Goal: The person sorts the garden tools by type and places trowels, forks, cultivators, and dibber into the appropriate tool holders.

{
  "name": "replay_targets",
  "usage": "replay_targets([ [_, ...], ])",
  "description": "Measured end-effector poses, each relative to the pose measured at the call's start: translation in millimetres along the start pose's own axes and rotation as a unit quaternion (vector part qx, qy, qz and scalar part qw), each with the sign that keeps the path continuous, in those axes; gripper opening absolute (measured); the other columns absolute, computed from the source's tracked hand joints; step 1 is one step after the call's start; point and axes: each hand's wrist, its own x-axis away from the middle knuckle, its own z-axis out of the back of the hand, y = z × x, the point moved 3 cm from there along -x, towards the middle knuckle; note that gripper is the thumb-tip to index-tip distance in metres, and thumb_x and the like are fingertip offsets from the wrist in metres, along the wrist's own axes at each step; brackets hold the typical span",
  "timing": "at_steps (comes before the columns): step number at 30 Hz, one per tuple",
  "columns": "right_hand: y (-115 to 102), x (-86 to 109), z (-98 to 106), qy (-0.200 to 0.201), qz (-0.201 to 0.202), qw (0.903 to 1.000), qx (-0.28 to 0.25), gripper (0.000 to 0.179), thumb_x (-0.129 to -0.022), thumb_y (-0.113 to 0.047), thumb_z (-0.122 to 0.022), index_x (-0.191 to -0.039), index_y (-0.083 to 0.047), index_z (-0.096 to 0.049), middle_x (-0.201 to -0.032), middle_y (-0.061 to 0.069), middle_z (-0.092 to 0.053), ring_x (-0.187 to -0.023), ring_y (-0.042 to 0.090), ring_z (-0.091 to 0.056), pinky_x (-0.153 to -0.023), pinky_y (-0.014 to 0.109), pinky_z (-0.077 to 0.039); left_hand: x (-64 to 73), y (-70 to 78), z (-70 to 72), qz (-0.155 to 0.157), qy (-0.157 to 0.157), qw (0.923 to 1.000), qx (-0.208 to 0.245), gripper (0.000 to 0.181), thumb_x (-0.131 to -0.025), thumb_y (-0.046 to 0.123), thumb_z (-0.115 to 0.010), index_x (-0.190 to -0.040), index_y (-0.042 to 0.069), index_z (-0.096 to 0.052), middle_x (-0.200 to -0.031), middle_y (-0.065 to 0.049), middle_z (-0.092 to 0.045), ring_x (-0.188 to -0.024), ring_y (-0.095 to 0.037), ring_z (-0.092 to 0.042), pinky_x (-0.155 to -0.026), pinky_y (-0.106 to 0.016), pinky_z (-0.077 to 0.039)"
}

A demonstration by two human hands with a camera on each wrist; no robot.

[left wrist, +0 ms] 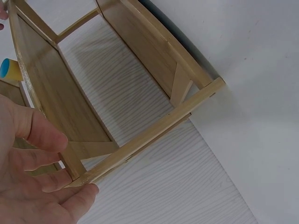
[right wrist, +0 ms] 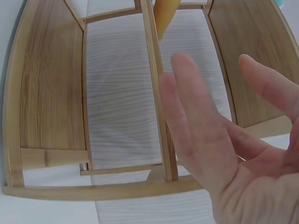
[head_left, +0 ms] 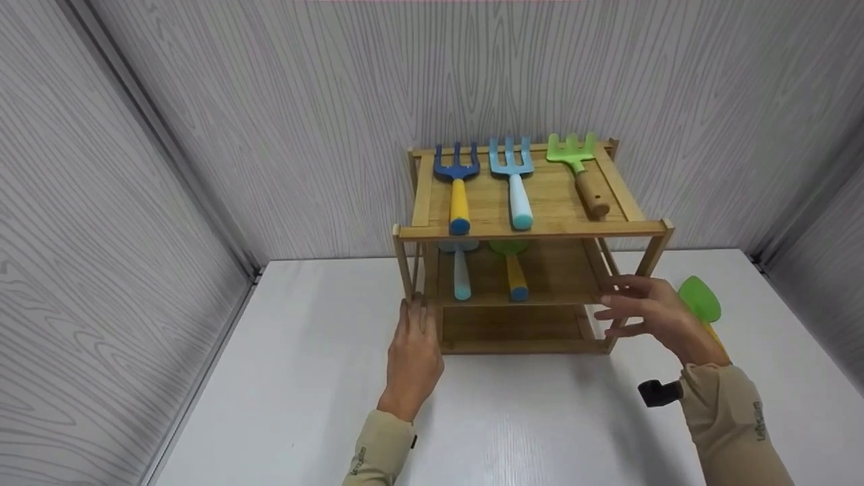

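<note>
A three-tier wooden rack (head_left: 574,230) stands on the white table. My left hand (head_left: 413,361) holds its front left post at middle-shelf height; in the left wrist view its digits lie on both sides of the wood. Beside the front right post, my right hand (head_left: 665,317) has its fingers spread and grips nothing. On the top shelf lie a dark blue hand fork (head_left: 459,196) with a yellow handle, a light blue hand fork (head_left: 518,192) and a green hand fork (head_left: 590,189) with a wooden handle. Two tools with a pale blue handle (head_left: 462,277) and a yellow handle (head_left: 517,278) lie below.
A green trowel (head_left: 700,300) with a yellow handle lies on the table (head_left: 324,378) right of the rack, partly behind the right hand. Grey wood-grain panels (head_left: 304,135) stand behind and at both sides. The heads of the middle-shelf tools are partly hidden.
</note>
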Motion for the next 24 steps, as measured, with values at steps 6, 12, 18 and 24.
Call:
replay_targets([
  [6,9.1,11.7,10.0,-0.002,0.001,1.0000,-0.007,0.065,-0.101,-0.014,-0.063,-0.148,0.017,-0.030,-0.128,0.021,-0.061,-0.100,0.021,-0.071,-0.082,0.044,-0.061,-0.1,-0.3,-2.0,0.005,-0.006,1.0000,0.002,0.056,-0.083,-0.009,-0.075,-0.134,-0.014,-0.051,-0.140,-0.033,-0.046,-0.128,-0.052,-0.049,-0.098,-0.044,-0.052],
  [12,19.8,19.1,21.9,-0.002,-0.011,0.9999,-0.009,0.059,-0.102,-0.014,-0.062,-0.145,0.016,-0.036,-0.115,0.003,-0.070,-0.102,0.022,-0.072,-0.082,0.043,-0.061,-0.2,-0.4,-2.0,0.001,-0.010,0.9999,-0.008,0.054,-0.084,-0.009,-0.073,-0.133,-0.015,-0.051,-0.140,-0.033,-0.045,-0.128,-0.051,-0.049,-0.100,-0.044,-0.051],
  [18,26.5,23.0,35.8,-0.008,-0.031,0.9992,-0.022,0.057,-0.103,-0.014,-0.060,-0.144,0.016,-0.036,-0.118,0.002,-0.070,-0.101,0.018,-0.071,-0.085,0.041,-0.060,0.4,-0.2,-1.3,-0.003,-0.003,1.0000,-0.005,0.051,-0.085,-0.010,-0.071,-0.132,-0.016,-0.052,-0.138,-0.033,-0.047,-0.127,-0.050,-0.050,-0.102,-0.045,-0.050],
  [24,32.6,26.0,48.6,-0.003,-0.039,0.9992,-0.011,0.056,-0.104,-0.015,-0.059,-0.144,0.016,-0.036,-0.117,0.003,-0.070,-0.101,0.017,-0.071,-0.085,0.040,-0.060,0.9,0.0,-1.8,-0.008,0.000,0.9999,-0.006,0.052,-0.085,-0.010,-0.071,-0.132,-0.016,-0.051,-0.138,-0.033,-0.047,-0.127,-0.051,-0.049,-0.105,-0.046,-0.048],
])
